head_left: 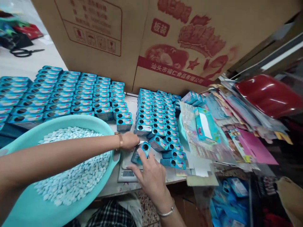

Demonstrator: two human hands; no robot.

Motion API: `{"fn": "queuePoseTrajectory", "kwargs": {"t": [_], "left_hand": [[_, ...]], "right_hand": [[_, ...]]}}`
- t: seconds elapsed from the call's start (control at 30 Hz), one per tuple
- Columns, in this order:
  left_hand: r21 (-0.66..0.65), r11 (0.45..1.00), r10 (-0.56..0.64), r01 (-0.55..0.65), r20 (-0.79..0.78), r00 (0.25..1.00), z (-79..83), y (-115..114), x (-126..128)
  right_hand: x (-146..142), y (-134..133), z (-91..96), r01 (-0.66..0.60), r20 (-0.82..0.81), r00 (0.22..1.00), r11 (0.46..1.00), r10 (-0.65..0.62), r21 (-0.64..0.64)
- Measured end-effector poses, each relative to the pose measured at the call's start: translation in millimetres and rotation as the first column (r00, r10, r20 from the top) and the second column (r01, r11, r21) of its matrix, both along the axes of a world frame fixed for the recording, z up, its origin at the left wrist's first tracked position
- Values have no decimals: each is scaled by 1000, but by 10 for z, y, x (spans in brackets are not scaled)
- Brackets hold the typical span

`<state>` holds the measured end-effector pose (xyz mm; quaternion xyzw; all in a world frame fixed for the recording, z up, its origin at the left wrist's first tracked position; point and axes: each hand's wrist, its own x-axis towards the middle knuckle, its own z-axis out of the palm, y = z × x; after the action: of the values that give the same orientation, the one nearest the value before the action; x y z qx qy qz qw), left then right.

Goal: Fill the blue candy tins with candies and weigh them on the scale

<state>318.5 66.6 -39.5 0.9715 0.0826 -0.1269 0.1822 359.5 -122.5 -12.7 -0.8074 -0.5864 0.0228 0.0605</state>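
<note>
My left hand reaches across a turquoise basin of small pale tablets, fingers curled at a small blue tin with a round hole in its top. My right hand pinches the same tin with thumb and forefinger. The tin stands on a small grey scale. Rows of like blue tins stand just beyond, and more rows lie to the left.
A large cardboard box walls the back. Stacked printed packaging sheets and a red glossy item fill the right. Scissors lie at far left. The table edge runs under my right wrist, blue packets below.
</note>
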Motion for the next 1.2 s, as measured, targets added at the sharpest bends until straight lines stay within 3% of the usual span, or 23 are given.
{"fn": "queuePoseTrajectory", "kwargs": {"t": [0.17,0.37,0.67,0.8,0.9,1.03,1.1,1.2], "left_hand": [[88,995,45,-45,-1,999,223,-14,-12],[68,982,167,-177,126,978,411,-151,-14],[-30,983,182,-182,306,934,576,-548,169],[-46,989,148,-141,323,935,548,-647,319],[-34,992,125,-121,314,941,464,-742,453],[17,995,92,-101,286,954,330,-872,595],[36,995,81,-94,273,959,278,-912,630],[32,995,85,-98,279,957,293,-899,635]], "right_hand": [[417,-227,22,-36,121,991,992,50,-117],[973,-324,61,-34,167,984,986,62,-164],[1050,-428,50,60,243,970,974,-5,-219],[1036,-455,-51,96,217,975,973,-49,-212],[1005,-490,-116,149,203,972,979,-118,-142],[944,-629,-121,246,119,960,966,-254,76],[900,-733,-110,294,2,953,929,-302,223],[807,-881,-108,378,-240,923,818,-300,434]]}}
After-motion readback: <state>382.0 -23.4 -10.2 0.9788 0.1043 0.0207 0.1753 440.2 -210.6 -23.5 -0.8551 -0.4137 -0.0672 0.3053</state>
